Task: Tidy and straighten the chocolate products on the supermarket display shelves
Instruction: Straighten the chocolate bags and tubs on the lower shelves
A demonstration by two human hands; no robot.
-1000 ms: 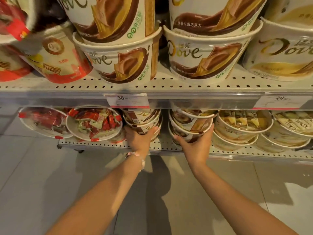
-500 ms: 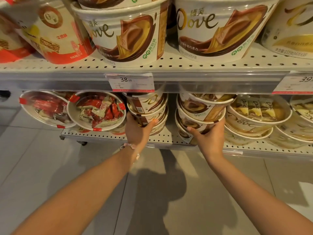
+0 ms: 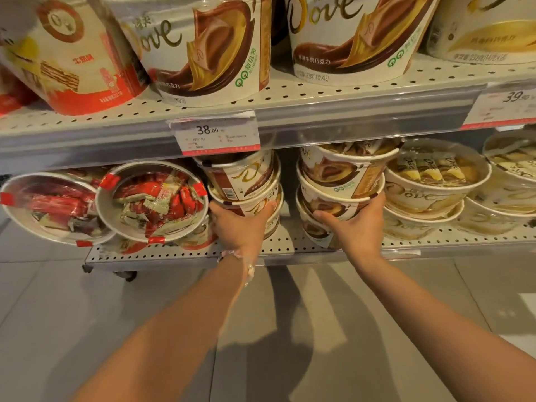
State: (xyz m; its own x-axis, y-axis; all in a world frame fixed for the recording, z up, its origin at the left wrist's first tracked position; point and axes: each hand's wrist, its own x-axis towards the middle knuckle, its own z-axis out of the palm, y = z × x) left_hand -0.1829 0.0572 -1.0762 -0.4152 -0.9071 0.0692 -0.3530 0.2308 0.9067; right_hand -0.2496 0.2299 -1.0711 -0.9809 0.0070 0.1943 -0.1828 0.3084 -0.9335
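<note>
Step in hand: squaring two stacks on the perforated lower shelf [image 3: 290,250]. The left hand [image 3: 237,227] grips the brown-and-white paper chocolate tubs [image 3: 246,181]; the right hand [image 3: 353,224] grips the neighbouring brown-and-gold tubs [image 3: 339,175]. Next: align both stacks upright, labels forward.

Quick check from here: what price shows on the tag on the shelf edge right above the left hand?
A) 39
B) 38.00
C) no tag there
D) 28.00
B: the price tag on the shelf edge above the left hand reads 38.00; the tag reading 39 sits far off to the right.
</note>
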